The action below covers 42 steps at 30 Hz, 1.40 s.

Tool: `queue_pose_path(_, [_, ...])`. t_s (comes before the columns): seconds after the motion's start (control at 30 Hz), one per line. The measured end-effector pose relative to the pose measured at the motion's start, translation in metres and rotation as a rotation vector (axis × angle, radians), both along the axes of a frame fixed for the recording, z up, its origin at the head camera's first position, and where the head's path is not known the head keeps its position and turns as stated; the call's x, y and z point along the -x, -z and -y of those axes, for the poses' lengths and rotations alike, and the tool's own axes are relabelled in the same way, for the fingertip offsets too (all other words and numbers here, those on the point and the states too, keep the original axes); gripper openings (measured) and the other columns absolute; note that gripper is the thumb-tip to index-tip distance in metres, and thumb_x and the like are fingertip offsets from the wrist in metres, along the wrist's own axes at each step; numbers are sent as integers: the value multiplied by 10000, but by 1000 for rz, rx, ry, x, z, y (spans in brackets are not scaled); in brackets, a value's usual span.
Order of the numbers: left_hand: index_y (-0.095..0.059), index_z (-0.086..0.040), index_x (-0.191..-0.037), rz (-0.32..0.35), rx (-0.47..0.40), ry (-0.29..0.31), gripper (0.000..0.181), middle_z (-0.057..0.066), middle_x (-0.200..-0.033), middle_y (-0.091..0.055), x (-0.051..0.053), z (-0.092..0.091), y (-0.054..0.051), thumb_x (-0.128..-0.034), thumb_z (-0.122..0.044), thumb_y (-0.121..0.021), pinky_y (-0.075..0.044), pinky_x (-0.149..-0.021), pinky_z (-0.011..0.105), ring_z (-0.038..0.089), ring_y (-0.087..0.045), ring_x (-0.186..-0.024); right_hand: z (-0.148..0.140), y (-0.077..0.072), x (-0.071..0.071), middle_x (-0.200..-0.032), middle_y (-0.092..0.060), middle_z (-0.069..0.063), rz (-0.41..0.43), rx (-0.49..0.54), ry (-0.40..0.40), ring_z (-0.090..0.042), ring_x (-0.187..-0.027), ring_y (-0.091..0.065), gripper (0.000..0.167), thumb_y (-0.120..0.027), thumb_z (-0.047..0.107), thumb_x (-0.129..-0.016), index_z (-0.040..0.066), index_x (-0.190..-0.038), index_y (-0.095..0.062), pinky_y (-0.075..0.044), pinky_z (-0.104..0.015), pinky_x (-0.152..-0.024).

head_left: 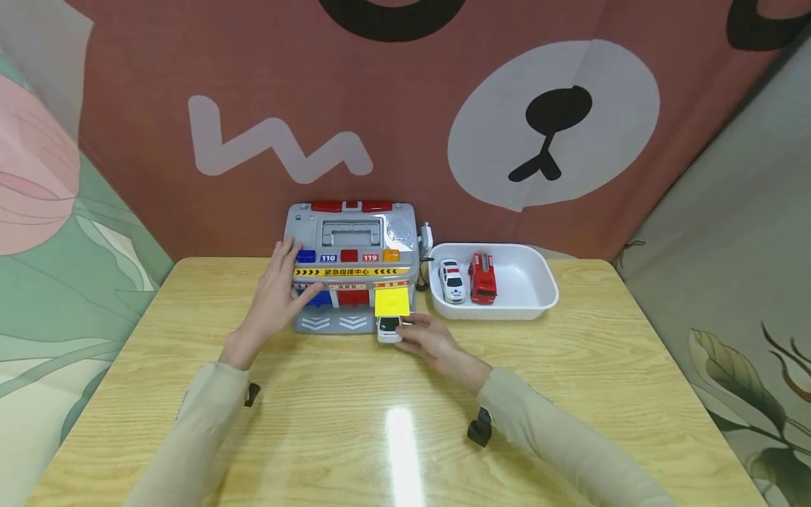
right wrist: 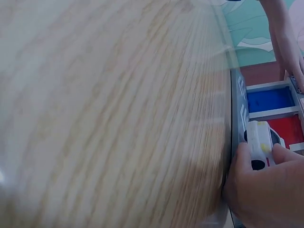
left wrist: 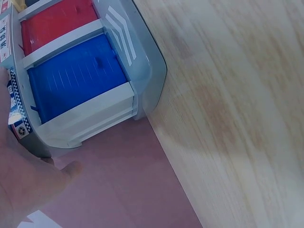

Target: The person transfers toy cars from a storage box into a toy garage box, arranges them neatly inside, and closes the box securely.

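A grey toy station (head_left: 304, 232) with blue (left wrist: 76, 76) and red (left wrist: 59, 23) doors stands on the table. Its yellow door (head_left: 392, 302) at the right is raised. Under that door is a white toy car (head_left: 389, 329), partly covered by it. The right hand (head_left: 440, 348) pinches this car (right wrist: 259, 140) between thumb and fingers; in the right wrist view the hand (right wrist: 270, 190) is at the lower right. The left hand (head_left: 272, 296) rests on the station's left side with fingers spread; part of it (left wrist: 23, 180) shows in the left wrist view.
Right of the station stands a white tray (head_left: 526, 311) holding a white toy car (head_left: 453, 282) and a red fire truck (head_left: 483, 279). A grey handset (head_left: 426, 239) is on the station's right side. Behind the table hangs a printed cloth (head_left: 405, 105).
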<state>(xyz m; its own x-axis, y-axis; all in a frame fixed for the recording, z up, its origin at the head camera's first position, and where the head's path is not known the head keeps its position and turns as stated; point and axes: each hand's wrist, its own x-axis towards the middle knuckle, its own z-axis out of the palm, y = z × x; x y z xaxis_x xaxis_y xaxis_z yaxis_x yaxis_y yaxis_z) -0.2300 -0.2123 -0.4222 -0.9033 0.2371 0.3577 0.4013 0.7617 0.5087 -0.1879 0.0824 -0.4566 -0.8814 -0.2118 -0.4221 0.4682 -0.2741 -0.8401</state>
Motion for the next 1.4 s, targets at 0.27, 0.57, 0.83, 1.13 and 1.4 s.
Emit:
queue_pose_path(0.27, [-143, -101, -1554, 5, -6, -4, 871, 73, -1616, -22, 1, 1, 0, -921, -473, -611, -128, -1074, 679, 245, 59, -1465, 2, 1, -2, -1339, -419, -358, -6, 48, -2, -410, -1165, -524, 613, -505, -207, -849, -147, -1411, -267, -468, -413, -969])
queue_pose_path(0.57, [-153, -86, -1551, 6, -4, -4, 873, 82, -1615, -36, 2, -1, 0, -919, -470, -615, -128, -1084, 665, 284, 31, -1466, 0, 6, 1, -1292, -467, -350, 40, 75, 66, -317, -1019, -640, 496, -508, -134, -924, -148, -1388, -334, -516, -337, -893])
queue_pose_path(0.83, [-154, -82, -1550, 0, -6, -8, 876, 81, -1616, -37, 3, -5, 2, -918, -480, -611, -136, -1080, 668, 277, 35, -1467, -3, 8, 5, -1182, -539, -336, 19, 57, 109, -307, -928, -674, 446, -525, -136, -911, -159, -1326, -363, -533, -347, -855])
queue_pose_path(1.13, [-163, -92, -1550, 1, -6, -17, 862, 81, -1615, -44, 0, -3, 4, -921, -474, -610, -139, -1079, 668, 268, 38, -1467, 2, 15, 6, -903, -678, -214, -21, 23, 118, -285, -802, -693, 244, -567, -85, -916, -136, -1140, -486, -552, -399, -804])
queue_pose_path(1.4, [-163, -96, -1550, 3, -11, -25, 863, 67, -1617, -37, 0, -2, 4, -919, -479, -609, -136, -1086, 659, 292, 21, -1466, 0, 12, 11, -935, -682, -231, 9, -10, 60, -341, -905, -682, 278, -507, 76, -993, -151, -1152, -537, -552, -409, -811])
